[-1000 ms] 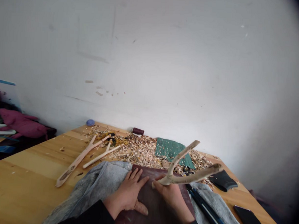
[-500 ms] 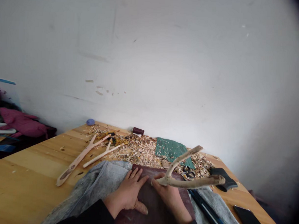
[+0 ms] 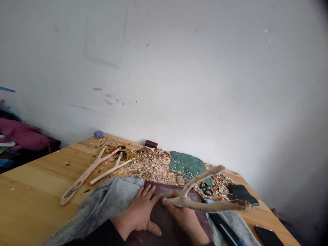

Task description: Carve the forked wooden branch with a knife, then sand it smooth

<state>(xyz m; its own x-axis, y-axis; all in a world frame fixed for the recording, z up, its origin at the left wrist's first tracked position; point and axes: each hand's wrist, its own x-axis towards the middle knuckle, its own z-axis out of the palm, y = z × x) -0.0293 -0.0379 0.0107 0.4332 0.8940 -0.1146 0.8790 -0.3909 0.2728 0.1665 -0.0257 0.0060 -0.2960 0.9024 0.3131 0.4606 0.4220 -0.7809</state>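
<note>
My left hand (image 3: 140, 212) lies flat with fingers spread on a dark maroon sheet (image 3: 163, 223), whose material I cannot make out. My right hand (image 3: 182, 215) is closed around the stem of a forked branch (image 3: 201, 203), pale and stripped of bark. Its two prongs point right, one slanting upward and one nearly level, and the stem's end sits low over the maroon sheet. Grey cloth (image 3: 104, 200) lies under the sheet on both sides. Right of my right hand is a long dark blue and black tool (image 3: 227, 233), partly covered by the branch.
Wood shavings (image 3: 151, 165) cover the table's back, around a green cloth (image 3: 186, 165), scissors (image 3: 206, 191) and a thread spool (image 3: 151, 144). Two forked sticks, one larger (image 3: 84, 176) and one smaller (image 3: 111, 170), lie left. A phone (image 3: 271, 239) and a black pouch-like piece (image 3: 243, 194) lie right.
The forked branch has tilted and shifted slightly: its prongs are a little lower and further right, its stem end further left. My left hand stays flat on the sheet.
</note>
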